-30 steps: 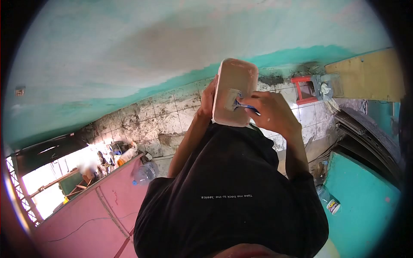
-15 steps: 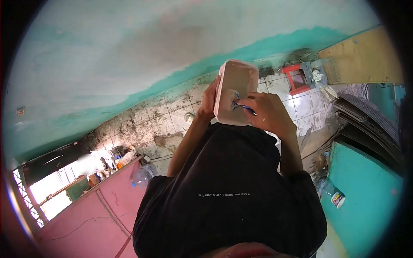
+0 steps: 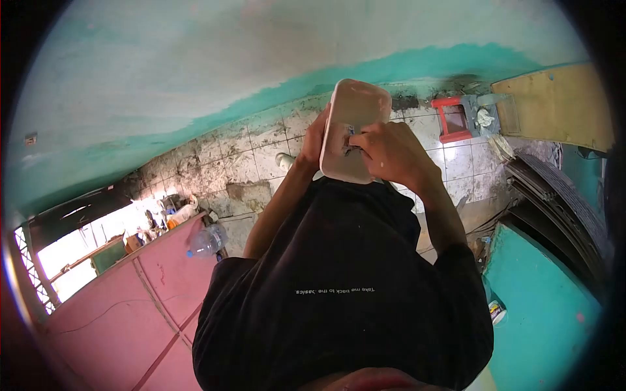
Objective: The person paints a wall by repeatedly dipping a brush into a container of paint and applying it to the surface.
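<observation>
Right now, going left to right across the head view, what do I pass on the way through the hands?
Flat pink panel → clear plastic bottle → left hand → pale rectangular plastic tray that it holds → right hand, fingers closed against the tray → red plastic stool → flat tan board.

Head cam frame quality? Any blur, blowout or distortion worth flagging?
Head view: strong fisheye bend, with dark vignette round the edges; the window at lower left is blown out to white; the tray looks soft, probably motion blur; the wall and floor are evenly lit, with no hard glare.
</observation>
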`<action>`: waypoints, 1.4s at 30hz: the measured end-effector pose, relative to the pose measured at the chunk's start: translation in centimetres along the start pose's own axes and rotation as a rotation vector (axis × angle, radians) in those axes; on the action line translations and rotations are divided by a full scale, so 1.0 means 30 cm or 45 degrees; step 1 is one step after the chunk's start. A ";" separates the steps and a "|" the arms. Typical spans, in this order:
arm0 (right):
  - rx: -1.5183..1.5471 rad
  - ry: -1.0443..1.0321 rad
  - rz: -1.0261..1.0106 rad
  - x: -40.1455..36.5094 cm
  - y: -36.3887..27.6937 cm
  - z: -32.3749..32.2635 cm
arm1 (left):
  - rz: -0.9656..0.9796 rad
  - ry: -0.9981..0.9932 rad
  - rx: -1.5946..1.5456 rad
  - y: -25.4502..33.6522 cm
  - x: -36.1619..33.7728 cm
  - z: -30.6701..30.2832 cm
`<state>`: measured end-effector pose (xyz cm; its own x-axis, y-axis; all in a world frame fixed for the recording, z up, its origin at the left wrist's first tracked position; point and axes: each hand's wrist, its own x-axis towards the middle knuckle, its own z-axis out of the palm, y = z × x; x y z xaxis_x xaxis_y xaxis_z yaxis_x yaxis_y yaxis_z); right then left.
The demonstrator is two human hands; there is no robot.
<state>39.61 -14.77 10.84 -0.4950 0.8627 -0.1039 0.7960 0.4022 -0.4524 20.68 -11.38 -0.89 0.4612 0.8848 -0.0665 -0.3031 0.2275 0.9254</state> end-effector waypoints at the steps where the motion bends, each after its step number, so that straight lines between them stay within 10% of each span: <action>1: 0.027 -0.025 -0.015 0.009 0.000 0.010 | -0.108 0.014 -0.252 -0.023 -0.001 -0.015; 15: 0.133 0.044 -0.104 -0.005 0.025 -0.021 | -0.236 0.132 -0.811 -0.047 -0.009 -0.005; 21: 0.079 -0.115 -0.055 0.025 0.047 0.008 | 0.044 0.051 0.015 -0.082 0.008 -0.024; 24: 0.185 0.071 -0.175 -0.008 0.107 -0.008 | -0.189 0.015 -0.787 -0.072 0.003 -0.034; 33: 1.526 0.149 0.064 -0.019 0.166 0.172 | -0.006 0.021 -1.101 -0.050 -0.059 -0.143; 42: 1.960 0.330 0.070 0.117 0.125 0.226 | 0.293 0.358 -0.316 0.003 -0.102 -0.210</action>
<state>38.49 -12.30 2.79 -0.2778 0.9578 -0.0732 -0.3794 -0.1795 -0.9077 14.00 -11.49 -2.97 0.1236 0.9923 -0.0002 -0.5782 0.0722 0.8127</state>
